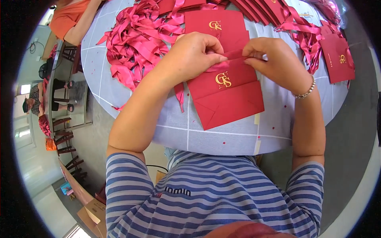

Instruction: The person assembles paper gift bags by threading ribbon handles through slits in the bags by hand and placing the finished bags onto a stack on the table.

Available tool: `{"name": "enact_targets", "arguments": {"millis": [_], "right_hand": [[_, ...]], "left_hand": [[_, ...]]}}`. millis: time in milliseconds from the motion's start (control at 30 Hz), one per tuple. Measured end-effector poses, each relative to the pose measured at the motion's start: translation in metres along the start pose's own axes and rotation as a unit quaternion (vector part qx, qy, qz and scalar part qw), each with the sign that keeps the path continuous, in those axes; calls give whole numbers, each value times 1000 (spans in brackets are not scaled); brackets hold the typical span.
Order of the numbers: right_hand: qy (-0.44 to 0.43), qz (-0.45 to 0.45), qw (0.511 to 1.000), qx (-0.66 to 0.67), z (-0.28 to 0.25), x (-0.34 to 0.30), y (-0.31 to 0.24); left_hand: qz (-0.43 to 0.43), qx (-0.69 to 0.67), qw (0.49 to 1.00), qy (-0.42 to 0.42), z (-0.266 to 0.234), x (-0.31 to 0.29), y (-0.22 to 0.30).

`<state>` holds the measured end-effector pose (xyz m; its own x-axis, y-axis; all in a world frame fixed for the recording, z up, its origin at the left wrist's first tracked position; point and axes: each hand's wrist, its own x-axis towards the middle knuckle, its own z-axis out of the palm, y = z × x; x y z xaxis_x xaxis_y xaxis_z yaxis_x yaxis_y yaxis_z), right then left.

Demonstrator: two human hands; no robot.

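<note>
A flat-folded red paper bag [234, 104] with gold lettering lies in front of me, its bottom fold toward my body. Across its top edge runs a pink ribbon [215, 67]. My left hand [195, 54] pinches this ribbon between thumb and forefinger at the bag's upper left. At the upper right, my right hand [274, 60] is closed in a pinch on the ribbon by the bag's edge; its fingertips partly hide what they grip. Another red bag [198, 20] lies flat just beyond, partly covered by my hands.
A heap of loose pink ribbons [133, 43] covers the table's left side. Stacked red bags [256, 10] lie at the far edge. Finished-looking bags with ribbons [336, 55] are at right. A person in orange [69, 20] is at far left; another person [35, 99] sits beyond.
</note>
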<state>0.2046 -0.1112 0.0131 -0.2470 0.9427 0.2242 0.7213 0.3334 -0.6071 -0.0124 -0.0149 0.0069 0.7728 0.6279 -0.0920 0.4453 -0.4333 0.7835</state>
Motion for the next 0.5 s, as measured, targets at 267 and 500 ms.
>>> {"name": "enact_targets", "arguments": {"millis": [267, 500], "right_hand": [[-54, 109, 992, -29, -42, -12, 25], [80, 106, 987, 87, -42, -13, 46]], "left_hand": [[-22, -84, 996, 30, -10, -7, -10], [-26, -105, 993, 36, -11, -7, -11]]}}
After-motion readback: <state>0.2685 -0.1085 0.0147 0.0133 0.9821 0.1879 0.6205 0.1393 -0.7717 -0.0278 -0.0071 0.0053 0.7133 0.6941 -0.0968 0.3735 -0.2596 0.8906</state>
